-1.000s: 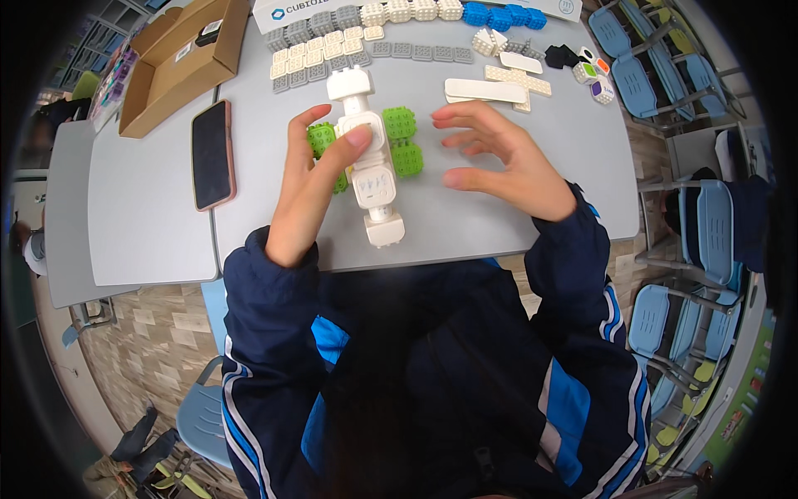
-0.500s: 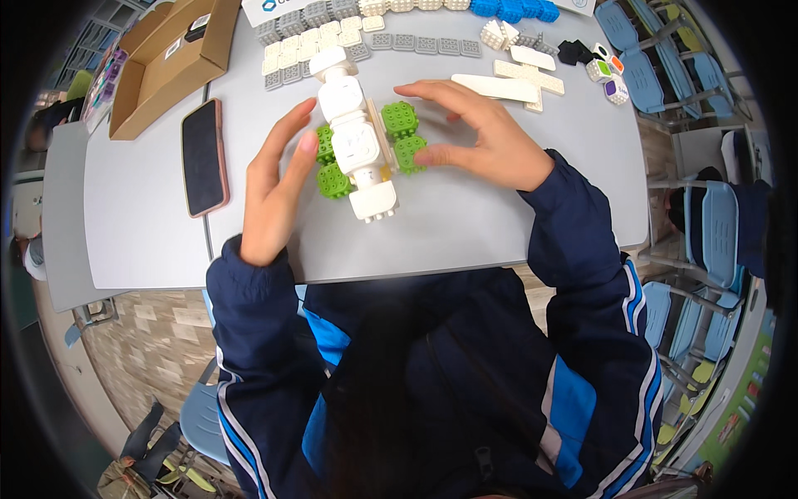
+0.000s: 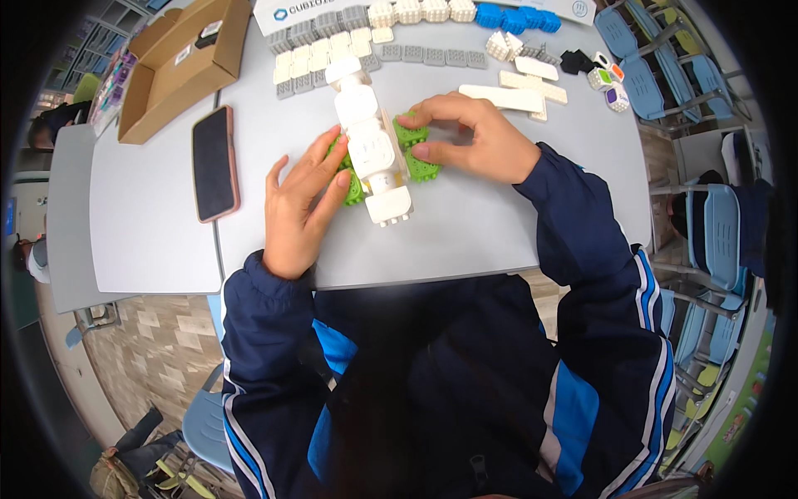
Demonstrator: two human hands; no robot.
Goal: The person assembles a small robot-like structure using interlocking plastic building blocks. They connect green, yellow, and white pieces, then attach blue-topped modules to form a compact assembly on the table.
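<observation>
A long model of white rounded blocks stands on the table before me, with studs showing at its near end. Green studded blocks flank it on the right, and more green blocks on the left are partly hidden by my fingers. My left hand grips the left green blocks, fingertips by the upper one and thumb against the lower. On the other side, my right hand has its thumb and bent fingers closed on the right green blocks.
Rows of grey, cream and blue blocks line the far side. White flat bars and printed cubes lie at far right. A phone and a cardboard box are on the left.
Both hands have moved in from beside the model and closed on the green blocks at its sides. The right green blocks have shifted slightly. The whole view has shifted a little.
</observation>
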